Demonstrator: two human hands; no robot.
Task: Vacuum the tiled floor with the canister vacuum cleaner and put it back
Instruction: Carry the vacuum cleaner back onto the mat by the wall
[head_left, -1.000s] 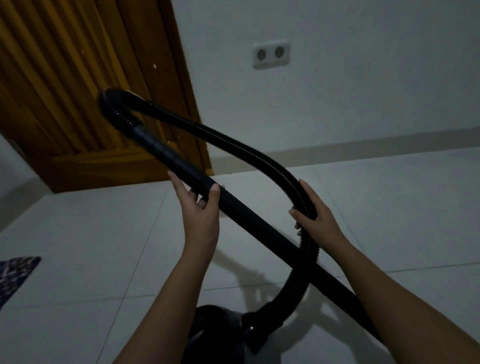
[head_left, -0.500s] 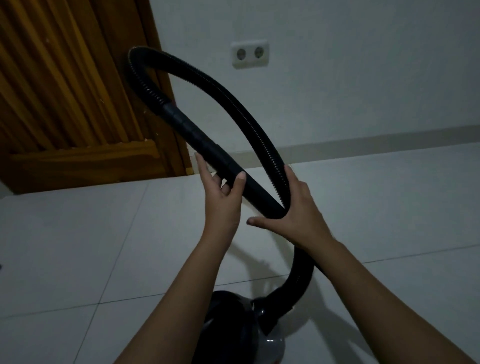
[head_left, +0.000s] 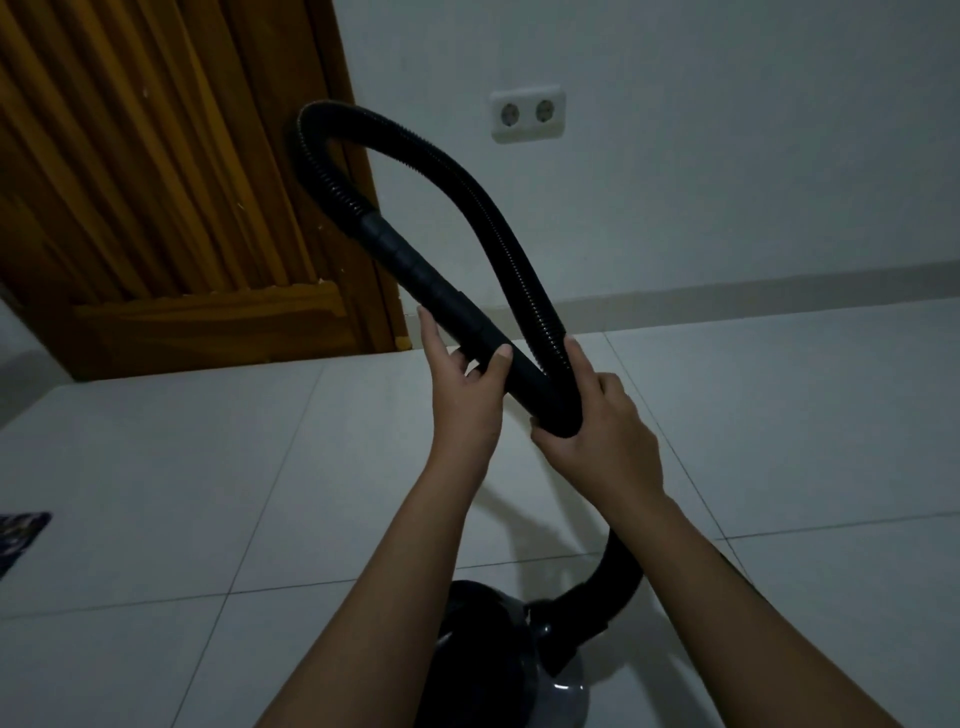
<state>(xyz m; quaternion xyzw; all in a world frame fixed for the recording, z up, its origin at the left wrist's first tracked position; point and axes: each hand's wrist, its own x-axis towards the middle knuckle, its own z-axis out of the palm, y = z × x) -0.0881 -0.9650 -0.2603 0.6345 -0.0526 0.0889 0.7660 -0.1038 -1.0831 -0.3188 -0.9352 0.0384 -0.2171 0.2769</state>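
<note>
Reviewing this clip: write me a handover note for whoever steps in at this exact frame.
Left hand: grips the rigid tube near its lower end.
Right hand: grips the ribbed hose and tube where they cross.
Hose folded in a raised loop; canister sits on the tiled floor below the arms.
Done: vacuuming seems over, unconfirmed; wall socket shows no plug.
Left: finish coiling, put the vacuum back.

Black ribbed hose (head_left: 470, 195) looped above dark canister (head_left: 478, 639) on tiled floor (head_left: 208, 467)
</note>
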